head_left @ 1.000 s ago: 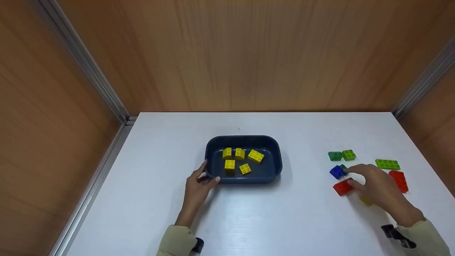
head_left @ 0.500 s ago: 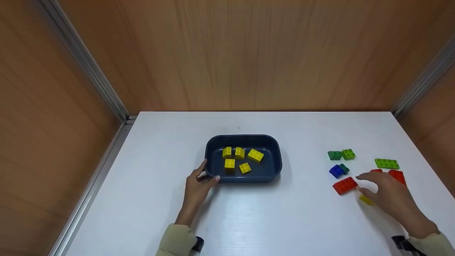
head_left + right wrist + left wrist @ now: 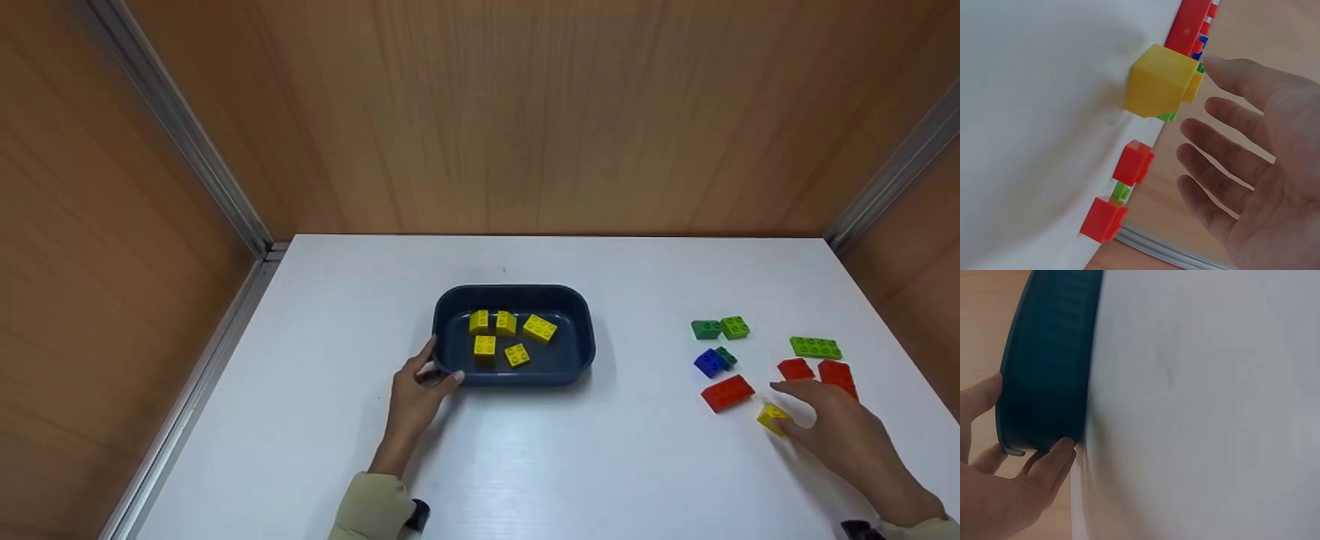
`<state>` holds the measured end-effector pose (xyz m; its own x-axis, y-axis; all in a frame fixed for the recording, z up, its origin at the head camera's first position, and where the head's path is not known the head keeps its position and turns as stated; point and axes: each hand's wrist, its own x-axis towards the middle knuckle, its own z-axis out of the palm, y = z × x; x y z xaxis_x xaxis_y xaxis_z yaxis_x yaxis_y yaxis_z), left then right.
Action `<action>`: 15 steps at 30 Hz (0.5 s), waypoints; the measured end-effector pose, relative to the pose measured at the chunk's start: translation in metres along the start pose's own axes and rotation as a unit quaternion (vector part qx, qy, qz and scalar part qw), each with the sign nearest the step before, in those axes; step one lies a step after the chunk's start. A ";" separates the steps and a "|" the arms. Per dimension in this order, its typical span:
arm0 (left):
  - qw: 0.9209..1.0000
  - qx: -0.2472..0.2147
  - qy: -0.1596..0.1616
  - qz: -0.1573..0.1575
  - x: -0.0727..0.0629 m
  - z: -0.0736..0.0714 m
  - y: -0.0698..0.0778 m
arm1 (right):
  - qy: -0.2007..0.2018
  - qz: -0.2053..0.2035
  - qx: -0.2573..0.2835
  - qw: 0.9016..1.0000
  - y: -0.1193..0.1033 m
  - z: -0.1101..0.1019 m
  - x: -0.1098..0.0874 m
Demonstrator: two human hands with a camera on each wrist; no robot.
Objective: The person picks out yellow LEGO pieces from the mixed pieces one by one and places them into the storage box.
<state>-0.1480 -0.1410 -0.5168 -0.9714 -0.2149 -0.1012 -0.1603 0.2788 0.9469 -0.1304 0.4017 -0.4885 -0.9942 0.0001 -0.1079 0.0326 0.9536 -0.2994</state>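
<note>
A dark blue rectangular dish with several yellow bricks inside stands mid-table in the head view. My left hand holds its near left corner, thumb on the front wall and fingers along the left end. In the left wrist view the thumb and fingertips rest against the dish wall. Over at the right, my right hand hovers at a lone yellow brick with its fingers spread. Seen from the right wrist, the yellow toy brick sits on the table just beyond the thumb tip, apart from the loosely bent fingers.
Around the right hand lie a long red brick, a blue brick, green bricks, a light green brick and two more red bricks. Wood-grained panels wall the white table.
My right hand has drawn back from the long red brick, moving right and nearer to me, to the yellow brick, which is now more exposed. The left hand and dish have stayed put.
</note>
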 end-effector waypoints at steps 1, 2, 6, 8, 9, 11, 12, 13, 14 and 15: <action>1.000 0.000 0.000 0.000 0.000 0.000 0.000 | -0.002 0.002 -0.001 1.000 0.001 0.001 0.000; 1.000 0.000 -0.002 0.001 0.000 0.000 0.000 | -0.004 0.003 -0.001 1.000 0.001 0.002 0.000; 1.000 0.001 -0.001 -0.004 0.000 0.000 0.000 | -0.011 0.005 0.005 1.000 0.003 0.005 -0.001; 1.000 -0.001 0.000 -0.006 0.000 0.000 0.000 | -0.018 0.006 0.010 1.000 0.003 0.006 -0.001; 1.000 -0.001 0.002 -0.006 0.000 0.000 0.000 | -0.022 0.007 0.012 1.000 0.004 0.006 -0.001; 1.000 -0.001 0.002 -0.006 0.000 0.000 0.000 | -0.027 0.009 0.015 0.999 0.004 0.006 -0.001; 1.000 -0.003 0.002 -0.004 0.000 0.000 0.000 | -0.027 0.009 0.014 0.999 0.004 0.006 -0.001; 1.000 -0.003 0.002 -0.003 0.000 0.000 0.000 | -0.027 0.009 0.014 1.000 0.004 0.006 -0.001; 1.000 -0.003 0.002 -0.001 0.000 0.000 0.000 | -0.026 0.009 0.014 1.000 0.004 0.007 -0.001; 1.000 -0.003 0.002 0.000 0.000 0.000 -0.001 | -0.027 0.009 0.013 0.999 0.005 0.007 -0.001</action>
<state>-0.1483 -0.1411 -0.5177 -0.9708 -0.2182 -0.0995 -0.1586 0.2732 0.9488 -0.1290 0.4039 -0.4966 -0.9863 -0.0007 -0.1648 0.0531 0.9452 -0.3221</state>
